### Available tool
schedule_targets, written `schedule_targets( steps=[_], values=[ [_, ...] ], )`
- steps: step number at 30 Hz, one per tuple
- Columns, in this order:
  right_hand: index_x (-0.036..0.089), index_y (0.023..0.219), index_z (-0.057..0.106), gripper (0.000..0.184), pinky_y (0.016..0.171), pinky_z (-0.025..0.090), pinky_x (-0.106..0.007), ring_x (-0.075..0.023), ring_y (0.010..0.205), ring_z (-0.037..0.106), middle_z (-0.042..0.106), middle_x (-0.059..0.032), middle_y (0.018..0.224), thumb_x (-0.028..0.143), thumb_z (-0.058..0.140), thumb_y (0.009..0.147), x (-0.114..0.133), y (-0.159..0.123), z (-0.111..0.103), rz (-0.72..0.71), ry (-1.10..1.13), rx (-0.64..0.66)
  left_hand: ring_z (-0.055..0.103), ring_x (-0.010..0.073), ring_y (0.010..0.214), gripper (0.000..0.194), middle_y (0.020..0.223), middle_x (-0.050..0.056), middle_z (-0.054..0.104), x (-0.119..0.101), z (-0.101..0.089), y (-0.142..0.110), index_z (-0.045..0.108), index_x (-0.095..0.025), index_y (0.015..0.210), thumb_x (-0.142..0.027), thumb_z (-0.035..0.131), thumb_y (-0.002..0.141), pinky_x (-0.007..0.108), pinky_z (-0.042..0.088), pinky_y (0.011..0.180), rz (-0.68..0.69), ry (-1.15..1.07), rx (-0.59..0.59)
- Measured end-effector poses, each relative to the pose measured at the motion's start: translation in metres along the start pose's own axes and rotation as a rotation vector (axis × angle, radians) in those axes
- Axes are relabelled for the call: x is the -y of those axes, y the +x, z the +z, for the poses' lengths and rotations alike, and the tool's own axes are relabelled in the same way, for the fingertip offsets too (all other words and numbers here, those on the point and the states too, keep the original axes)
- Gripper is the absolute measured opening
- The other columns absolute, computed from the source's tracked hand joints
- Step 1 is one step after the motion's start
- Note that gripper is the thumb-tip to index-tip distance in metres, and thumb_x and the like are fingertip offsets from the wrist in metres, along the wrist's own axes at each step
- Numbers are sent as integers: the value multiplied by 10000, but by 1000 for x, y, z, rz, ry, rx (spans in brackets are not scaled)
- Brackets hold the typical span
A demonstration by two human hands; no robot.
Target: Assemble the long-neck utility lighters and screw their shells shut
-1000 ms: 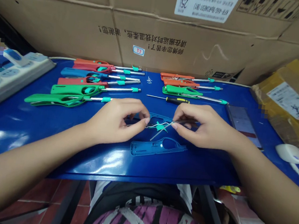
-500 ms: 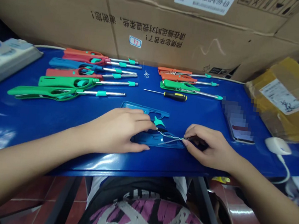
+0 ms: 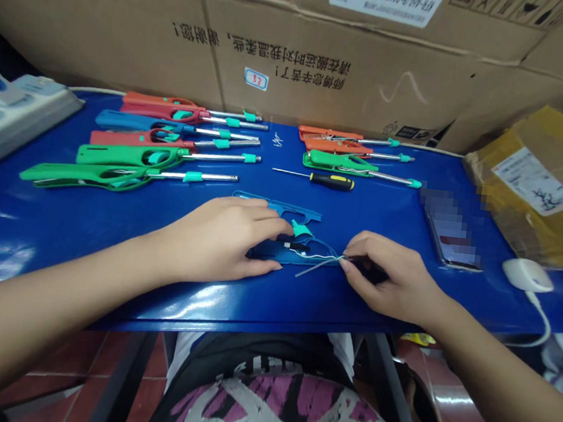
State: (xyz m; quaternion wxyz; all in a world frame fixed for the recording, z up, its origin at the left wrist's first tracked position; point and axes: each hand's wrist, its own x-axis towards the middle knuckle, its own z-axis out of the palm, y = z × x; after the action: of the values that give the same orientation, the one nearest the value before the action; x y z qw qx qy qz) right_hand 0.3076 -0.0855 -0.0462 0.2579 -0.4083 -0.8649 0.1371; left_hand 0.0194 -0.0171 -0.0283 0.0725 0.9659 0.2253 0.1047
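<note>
My left hand (image 3: 236,236) arches over the left end of a blue lighter shell half (image 3: 277,252), its thumb along the near side. In the shell lies a black igniter piece (image 3: 298,247) with a white wire. Beyond it are a turquoise trigger (image 3: 302,229) and the other blue shell half (image 3: 306,215), partly under my left fingers. My right hand (image 3: 388,272) pinches the white wire (image 3: 324,257) and a thin clear tube (image 3: 311,269) at the shell's right end. A dark part inside my right fingers is mostly hidden.
Several long lighters (image 3: 131,156) lie in a row at the back left. Opened orange and green lighters (image 3: 339,161) lie at the back right, near a screwdriver (image 3: 332,181). A phone (image 3: 453,232), a white charger (image 3: 527,274), a taped carton (image 3: 540,191) and a power strip (image 3: 26,100) flank them.
The blue shell half has shifted slightly away from me. My left index finger has moved off the black igniter, which now shows more fully. My right hand keeps its pinch.
</note>
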Motion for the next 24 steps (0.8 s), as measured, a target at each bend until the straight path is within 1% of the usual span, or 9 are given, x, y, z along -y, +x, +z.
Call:
schedule_targets(
  steps=[4, 9, 12, 15, 19, 24],
  values=[
    [213, 946, 553, 43, 655, 469, -279, -149, 746, 589, 622, -26, 855, 183, 584, 942, -7, -5, 3, 29, -78, 62, 680, 248, 939, 351, 1043, 65, 713, 0, 1, -1, 657, -195, 1220, -396, 646, 932, 362, 537, 835, 29, 11, 14],
    [210, 930, 558, 34, 664, 480, -292, -164, 752, 596, 620, -38, 852, 205, 550, 963, -10, -7, 4, 25, -123, 105, 673, 237, 955, 406, 1088, 72, 691, 1, 1, -2, 615, -243, 1344, -362, 609, 955, 336, 542, 816, 58, 13, 50],
    [207, 962, 596, 61, 685, 498, -302, -174, 780, 612, 640, -58, 889, 202, 537, 972, -11, -8, 5, 8, -144, 104, 671, 231, 936, 412, 1069, 78, 681, 2, 2, -2, 616, -257, 1365, -369, 585, 969, 331, 544, 797, 82, 25, 65],
    [205, 1044, 639, 122, 706, 516, -315, -181, 814, 623, 648, -79, 949, 205, 533, 985, -12, -10, 6, 5, -146, 104, 667, 235, 919, 414, 1056, 87, 676, 2, 2, -1, 615, -245, 1373, -376, 556, 985, 339, 545, 786, 106, 74, 68],
    [197, 1046, 675, 142, 701, 525, -319, -186, 857, 634, 635, -106, 1038, 213, 545, 991, -12, -13, 5, 17, -162, 71, 668, 246, 905, 423, 1044, 89, 678, 2, 4, -1, 604, -241, 1392, -380, 530, 999, 353, 546, 776, 117, 123, 69],
    [203, 1118, 689, 187, 689, 519, -319, -178, 814, 624, 650, -88, 973, 203, 545, 998, -11, -15, 6, -5, -219, 50, 672, 248, 905, 420, 1032, 95, 687, 2, 5, -2, 610, -237, 1391, -372, 534, 1000, 349, 543, 770, 120, 134, 48]
  ],
)
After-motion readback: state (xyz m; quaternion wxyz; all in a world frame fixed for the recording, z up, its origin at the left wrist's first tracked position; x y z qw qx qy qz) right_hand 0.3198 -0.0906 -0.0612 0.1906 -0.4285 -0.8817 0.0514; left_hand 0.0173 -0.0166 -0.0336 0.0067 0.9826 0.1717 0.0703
